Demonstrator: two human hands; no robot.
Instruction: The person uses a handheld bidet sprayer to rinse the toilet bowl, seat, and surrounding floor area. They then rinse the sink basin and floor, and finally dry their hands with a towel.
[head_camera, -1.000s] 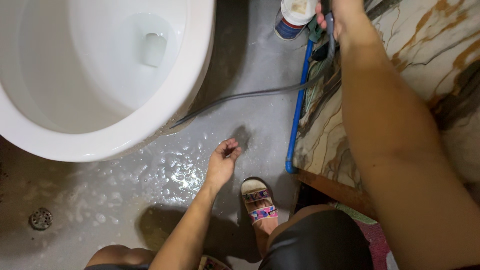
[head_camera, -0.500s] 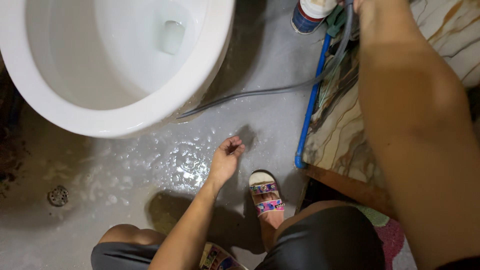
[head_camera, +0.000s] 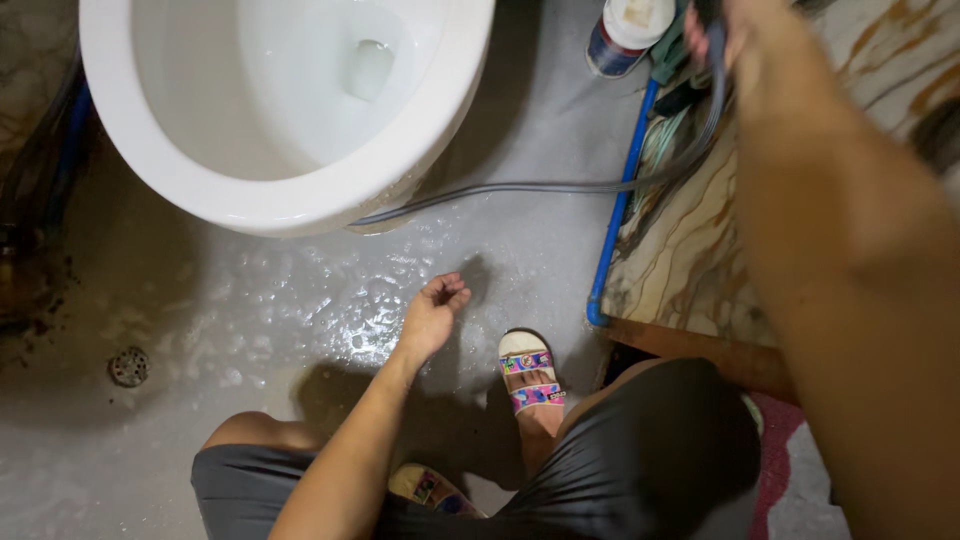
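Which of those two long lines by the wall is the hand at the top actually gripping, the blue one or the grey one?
The right hand grips the grey hose, which trails across the wet floor toward the toilet. The blue pipe stays untouched, running straight along the marbled wall.

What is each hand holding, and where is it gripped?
The right hand grips the grey hose at its upper end, motion-blurred. The left hand holds nothing, fingers loosely curled.

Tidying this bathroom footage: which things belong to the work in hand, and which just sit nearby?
In hand: right hand grips grey hose; left hand empty over wet floor.
Lying about: toilet bowl, floor drain, canister, blue pipe.
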